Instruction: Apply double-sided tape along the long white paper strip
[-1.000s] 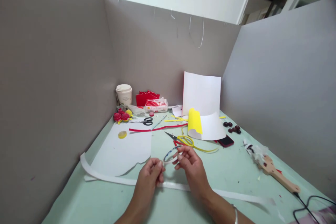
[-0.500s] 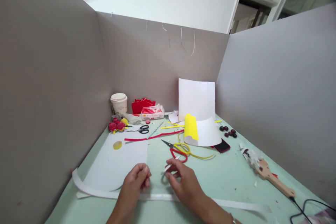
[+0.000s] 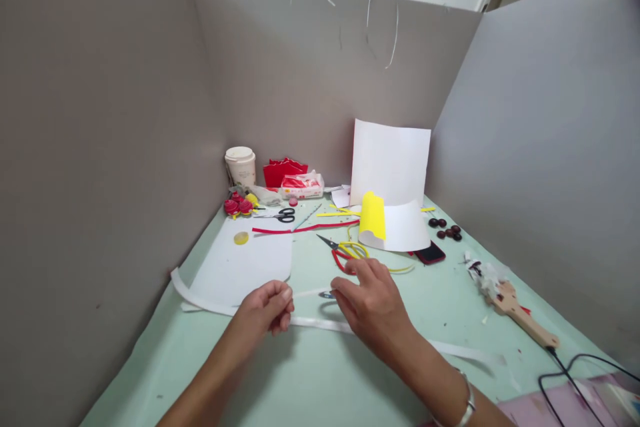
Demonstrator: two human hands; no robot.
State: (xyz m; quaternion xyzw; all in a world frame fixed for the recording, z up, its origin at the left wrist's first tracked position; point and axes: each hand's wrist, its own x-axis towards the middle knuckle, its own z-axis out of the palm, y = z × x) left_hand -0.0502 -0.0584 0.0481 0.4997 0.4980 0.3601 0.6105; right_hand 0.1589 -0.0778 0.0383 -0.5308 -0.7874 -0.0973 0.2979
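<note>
1 narrow length of white tape (image 3: 307, 293) spans the gap between the left hand (image 3: 265, 307), apparently pinching its end, and the right hand (image 3: 377, 303), pinching the thin roll with a blue-patterned inner ring (image 3: 327, 294). Both hover above the long white paper strip (image 3: 320, 325). Drawing tape cleanly calls for slow, level tension, clear of that strip.

The left grip (image 3: 271, 305) curls, thumb (image 3: 283, 296) pressed to the bent forefinger; the left forearm (image 3: 207, 373) slants in from the lower left; the right grip (image 3: 375, 300) arches, back upward (fingertips (image 3: 338, 285) bunched toward the thumb); the right forearm (image 3: 433, 373) angles in from the lower right; the grips stand apart.
</note>
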